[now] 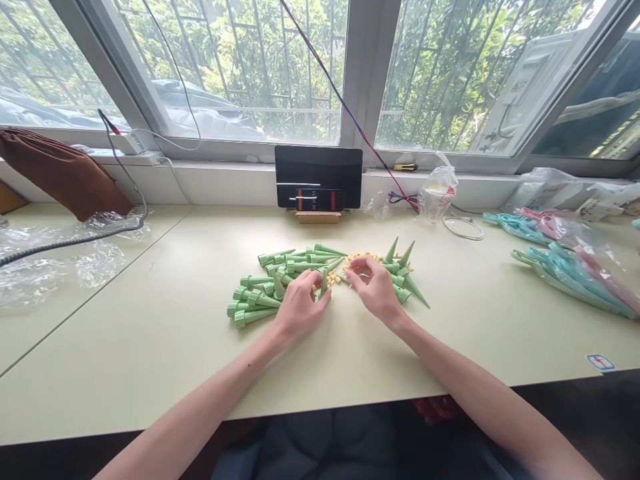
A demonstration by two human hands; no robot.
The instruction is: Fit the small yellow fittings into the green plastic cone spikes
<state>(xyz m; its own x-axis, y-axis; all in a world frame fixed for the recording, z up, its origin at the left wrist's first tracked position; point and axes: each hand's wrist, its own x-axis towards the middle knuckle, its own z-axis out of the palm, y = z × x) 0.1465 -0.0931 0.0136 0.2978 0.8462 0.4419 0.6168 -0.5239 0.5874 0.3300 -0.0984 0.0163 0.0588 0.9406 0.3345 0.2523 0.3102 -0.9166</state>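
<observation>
My left hand [303, 303] is closed around a green plastic plant watering spike [324, 283], its pointed end up. Left of that hand lies a pile of similar green spikes [257, 298] with ribbed caps, more of them stretching behind it. My right hand [375, 293] is closed, thumb and fingertips brought together over small yellow pieces [336, 277] scattered between the two hands. Whatever is in its fingertips is too small to make out. Beyond the right hand, several more green spikes [401, 272] lie or stand, two with tips pointing up.
A black tablet [319, 175] stands at the back with a phone [320, 199] before it. Bagged pink and teal hangers [580, 277] lie at right. A white cup in a plastic bag [437, 193], a brown pouch [65, 170] and clear wrapping [55, 267] are on the table's sides.
</observation>
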